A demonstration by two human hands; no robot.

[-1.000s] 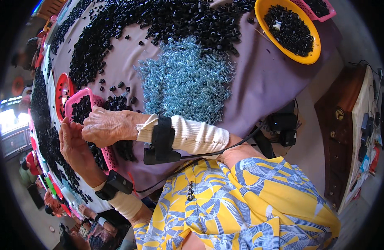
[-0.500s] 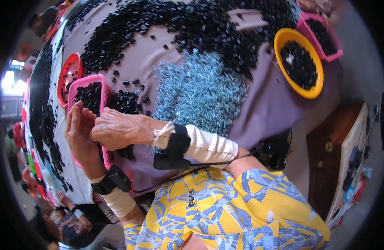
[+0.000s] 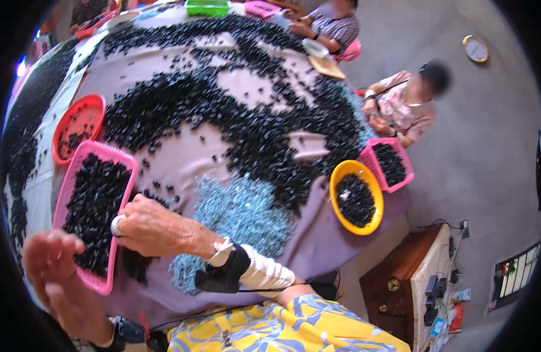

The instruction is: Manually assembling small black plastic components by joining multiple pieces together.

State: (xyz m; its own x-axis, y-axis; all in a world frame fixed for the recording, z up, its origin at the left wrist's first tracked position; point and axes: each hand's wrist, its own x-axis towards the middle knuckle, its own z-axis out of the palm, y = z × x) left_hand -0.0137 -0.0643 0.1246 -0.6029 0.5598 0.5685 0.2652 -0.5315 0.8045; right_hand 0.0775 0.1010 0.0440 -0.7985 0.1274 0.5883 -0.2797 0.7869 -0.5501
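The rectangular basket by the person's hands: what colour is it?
Pink basket, filled with small black pieces; head view.

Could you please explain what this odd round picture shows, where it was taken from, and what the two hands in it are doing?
It is one view, from a fisheye camera worn on a person's head and looking down, so straight edges bend. No machine: two bare hands, each with a black wrist strap. The right hand rests at the edge of a pink tray of small black pieces; whether it grips anything is hidden. The left hand is raised, open and empty beside the tray. The purple-covered table carries heaps of black pieces, a bluish-grey pile, a yellow bowl and a red bowl. Other people sit opposite.
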